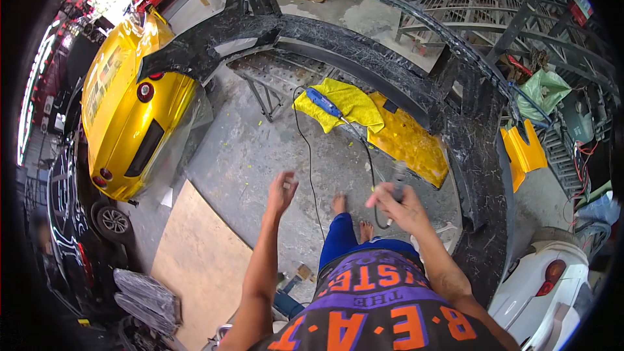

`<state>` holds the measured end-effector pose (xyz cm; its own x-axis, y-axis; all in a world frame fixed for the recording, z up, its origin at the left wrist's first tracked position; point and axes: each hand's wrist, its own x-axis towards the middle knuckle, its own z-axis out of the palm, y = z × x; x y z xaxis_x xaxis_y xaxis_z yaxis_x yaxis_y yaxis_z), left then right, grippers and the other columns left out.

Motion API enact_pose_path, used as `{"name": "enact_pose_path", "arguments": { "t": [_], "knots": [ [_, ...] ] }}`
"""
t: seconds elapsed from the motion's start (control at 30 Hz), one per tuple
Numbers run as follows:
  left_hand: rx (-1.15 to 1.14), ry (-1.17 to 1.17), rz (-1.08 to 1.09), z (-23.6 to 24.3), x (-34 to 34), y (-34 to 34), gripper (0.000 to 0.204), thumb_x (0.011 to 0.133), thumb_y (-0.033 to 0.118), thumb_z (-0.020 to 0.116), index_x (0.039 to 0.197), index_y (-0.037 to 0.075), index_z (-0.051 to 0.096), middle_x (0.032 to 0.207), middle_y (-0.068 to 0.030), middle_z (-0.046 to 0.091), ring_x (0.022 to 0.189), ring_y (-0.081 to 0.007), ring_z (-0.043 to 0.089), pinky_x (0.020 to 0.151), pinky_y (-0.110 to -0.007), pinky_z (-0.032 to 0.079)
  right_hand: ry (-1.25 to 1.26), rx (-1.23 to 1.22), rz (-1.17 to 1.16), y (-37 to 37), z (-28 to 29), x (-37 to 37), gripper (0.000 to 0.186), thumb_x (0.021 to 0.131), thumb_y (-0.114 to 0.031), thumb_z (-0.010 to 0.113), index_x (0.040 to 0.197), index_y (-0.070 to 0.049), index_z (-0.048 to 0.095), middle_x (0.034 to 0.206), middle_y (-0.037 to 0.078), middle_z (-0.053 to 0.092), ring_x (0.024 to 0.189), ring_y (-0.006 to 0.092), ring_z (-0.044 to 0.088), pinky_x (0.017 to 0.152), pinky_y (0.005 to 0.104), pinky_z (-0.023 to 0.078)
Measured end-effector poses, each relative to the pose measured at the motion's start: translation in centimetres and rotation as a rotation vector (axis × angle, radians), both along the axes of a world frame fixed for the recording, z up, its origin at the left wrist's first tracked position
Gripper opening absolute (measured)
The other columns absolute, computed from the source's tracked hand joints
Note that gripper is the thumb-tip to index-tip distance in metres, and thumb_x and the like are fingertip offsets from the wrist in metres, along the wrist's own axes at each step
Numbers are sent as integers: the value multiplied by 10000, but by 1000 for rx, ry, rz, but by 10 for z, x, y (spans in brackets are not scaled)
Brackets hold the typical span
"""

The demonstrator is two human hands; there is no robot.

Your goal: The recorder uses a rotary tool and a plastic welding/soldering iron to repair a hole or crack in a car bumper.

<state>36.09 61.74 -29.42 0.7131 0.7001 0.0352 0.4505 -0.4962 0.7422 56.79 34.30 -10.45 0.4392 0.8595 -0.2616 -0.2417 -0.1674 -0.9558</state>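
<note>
In my right hand (403, 208) is the grey handpiece (398, 182) of a rotary tool, its tip blurred. From it a black flexible shaft (372, 175) loops up to the blue motor body (323, 102), which rests on a yellow cloth (357, 112). My left hand (281, 193) hangs over the floor, empty, with fingers loosely bent and apart. A big black car bumper (364, 42) with a scuffed surface curves around in front of me and down my right side, nearest to my right hand.
An orange-yellow panel (416, 149) lies beside the cloth, and a metal rack (260, 84) stands under the bumper. A power cord (311, 175) runs across the floor (253, 156). Left are a wooden board (201, 266) and a yellow car (123, 117); right, a white car part (546, 292).
</note>
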Motion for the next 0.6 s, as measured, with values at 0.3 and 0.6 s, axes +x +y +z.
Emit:
{"name": "enact_pose_path", "arguments": {
  "t": [0.3,0.6],
  "knots": [
    [308,277,-383,-56,220,205,498,757,30,589,1244,95,503,1293,-139,486,1208,-332,467,952,-479,407,146,-225,-506,-36,-13,-12,325,962,-255,531,764,-16,626,555,-77,392,481,12,314,439,207,215],
    [516,540,-1054,-118,305,285,516,803,51,566,1313,71,488,1299,-146,538,1224,-300,483,1061,-402,357,252,-405,-836,-9,-12,-32,319,923,-322,588,795,-40,663,686,-17,564,629,58,467,566,216,365]
  ]
}}
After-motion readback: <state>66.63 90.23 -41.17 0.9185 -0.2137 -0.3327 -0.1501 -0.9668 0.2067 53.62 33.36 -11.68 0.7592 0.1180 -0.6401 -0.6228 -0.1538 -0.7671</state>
